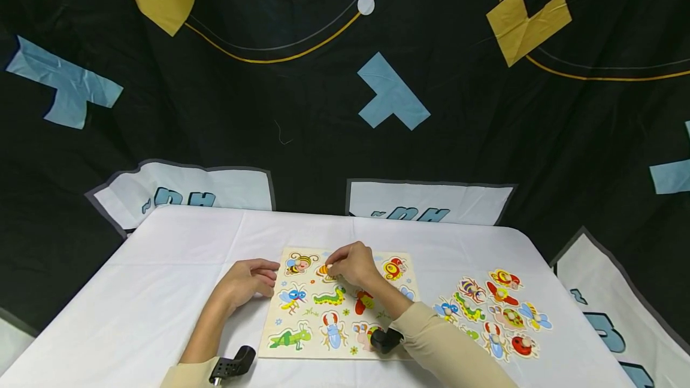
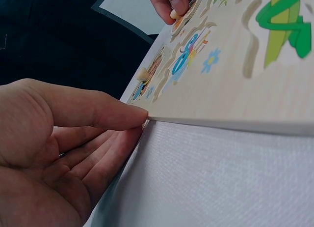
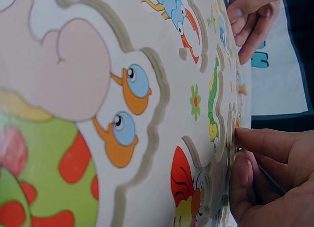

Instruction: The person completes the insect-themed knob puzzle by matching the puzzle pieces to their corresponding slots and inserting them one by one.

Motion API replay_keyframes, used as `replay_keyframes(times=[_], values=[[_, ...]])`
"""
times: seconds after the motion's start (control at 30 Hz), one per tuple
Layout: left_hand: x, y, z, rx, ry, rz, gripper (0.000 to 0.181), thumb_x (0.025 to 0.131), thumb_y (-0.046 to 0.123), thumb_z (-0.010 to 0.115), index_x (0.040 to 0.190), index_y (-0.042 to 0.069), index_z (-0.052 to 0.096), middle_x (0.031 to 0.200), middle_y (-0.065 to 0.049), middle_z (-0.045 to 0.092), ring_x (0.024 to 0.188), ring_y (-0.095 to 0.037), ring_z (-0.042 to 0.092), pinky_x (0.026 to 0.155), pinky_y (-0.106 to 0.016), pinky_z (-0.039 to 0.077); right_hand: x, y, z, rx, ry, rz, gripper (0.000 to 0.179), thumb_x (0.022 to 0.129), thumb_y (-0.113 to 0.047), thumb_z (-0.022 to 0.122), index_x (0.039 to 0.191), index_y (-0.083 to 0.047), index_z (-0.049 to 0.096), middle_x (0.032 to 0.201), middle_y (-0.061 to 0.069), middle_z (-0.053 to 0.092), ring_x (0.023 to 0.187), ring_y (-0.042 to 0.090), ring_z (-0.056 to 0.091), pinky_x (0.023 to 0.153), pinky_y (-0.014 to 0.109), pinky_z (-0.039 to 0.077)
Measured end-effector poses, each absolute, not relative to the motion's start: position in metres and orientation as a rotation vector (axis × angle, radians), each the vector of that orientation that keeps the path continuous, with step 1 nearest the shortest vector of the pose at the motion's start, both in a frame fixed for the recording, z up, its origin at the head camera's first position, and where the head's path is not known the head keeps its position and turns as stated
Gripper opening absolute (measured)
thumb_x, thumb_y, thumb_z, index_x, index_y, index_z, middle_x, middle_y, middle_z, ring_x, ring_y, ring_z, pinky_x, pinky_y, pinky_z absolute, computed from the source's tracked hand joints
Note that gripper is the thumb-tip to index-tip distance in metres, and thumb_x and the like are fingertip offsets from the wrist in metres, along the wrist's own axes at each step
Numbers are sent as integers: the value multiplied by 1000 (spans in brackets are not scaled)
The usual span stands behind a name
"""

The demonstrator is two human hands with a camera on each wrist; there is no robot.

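A wooden peg puzzle board with printed insect pictures in cut-out recesses lies flat on the table. My right hand is over its upper middle, thumb and fingertips pinching the wooden knob of an orange-striped puzzle piece. This piece lies at its recess, partly covered by the fingers; in the left wrist view its knob shows at the fingertips. A bee piece, with a knob, sits in the upper left recess. My left hand touches the board's left edge with its fingertips, fingers fairly straight.
Right of the board lies a loose group of puzzle pieces, among them a spider, a stag beetle, a ladybug and a blue dragonfly-like insect. A white cloth covers the table; a black curtain hangs behind.
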State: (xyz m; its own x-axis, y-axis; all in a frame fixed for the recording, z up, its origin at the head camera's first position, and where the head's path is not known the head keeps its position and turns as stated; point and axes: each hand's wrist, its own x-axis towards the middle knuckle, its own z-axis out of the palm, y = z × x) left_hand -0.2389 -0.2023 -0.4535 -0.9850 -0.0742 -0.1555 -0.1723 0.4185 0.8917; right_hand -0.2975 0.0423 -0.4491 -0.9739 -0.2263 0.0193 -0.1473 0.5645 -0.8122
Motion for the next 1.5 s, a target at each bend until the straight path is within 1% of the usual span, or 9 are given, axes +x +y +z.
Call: replay_keyframes(times=[0.5, 0.7, 0.87, 1.17, 1.4, 1.5], values=[[-239, -203, -454, -223, 2569, 1635, 61, 65, -10, 76, 124, -4, 67, 98, -12, 68, 82, -18, 63, 71, -29, 50, -297, 38, -451, -294, 2703, -1377, 7, 75, -7, 84, 81, -9, 80, 76, 0, 74, 72, 12, 59, 64, 25, 46], [-239, -203, -454, -220, 2564, 1640, 60, 65, -11, 75, 124, -4, 67, 97, -11, 68, 82, -18, 63, 71, -29, 50, -296, 37, -452, -326, 2695, -1398, 8, 74, -6, 84, 81, -8, 81, 74, 0, 75, 68, 11, 61, 63, 25, 48], [-239, -203, -454, -212, 2555, 1647, 60, 65, -11, 75, 124, -5, 67, 98, -11, 69, 82, -17, 64, 71, -28, 51, -297, 37, -453, -313, 2701, -1377, 8, 75, -9, 85, 82, -10, 81, 75, -2, 75, 71, 10, 61, 65, 24, 48], [-239, -203, -454, -220, 2545, 1653, 59, 65, -11, 76, 123, -5, 67, 98, -10, 69, 83, -17, 64, 72, -28, 51, -298, 38, -453, -312, 2699, -1360, 9, 75, -9, 85, 83, -9, 81, 78, -1, 75, 73, 12, 61, 66, 25, 49], [-239, -203, -454, -219, 2547, 1647, 59, 66, -10, 76, 123, -4, 67, 98, -10, 70, 83, -17, 64, 72, -28, 51, -299, 44, -447, -301, 2649, -1389, 20, 75, -9, 86, 94, -7, 81, 78, 0, 73, 69, 12, 62, 61, 23, 48], [-239, -204, -455, -214, 2547, 1646, 59, 65, -10, 76, 123, -4, 67, 98, -10, 70, 84, -17, 65, 72, -28, 51, -300, 48, -445, -289, 2637, -1401, 20, 77, -8, 85, 96, -6, 80, 78, 1, 73, 67, 12, 64, 60, 23, 51]])
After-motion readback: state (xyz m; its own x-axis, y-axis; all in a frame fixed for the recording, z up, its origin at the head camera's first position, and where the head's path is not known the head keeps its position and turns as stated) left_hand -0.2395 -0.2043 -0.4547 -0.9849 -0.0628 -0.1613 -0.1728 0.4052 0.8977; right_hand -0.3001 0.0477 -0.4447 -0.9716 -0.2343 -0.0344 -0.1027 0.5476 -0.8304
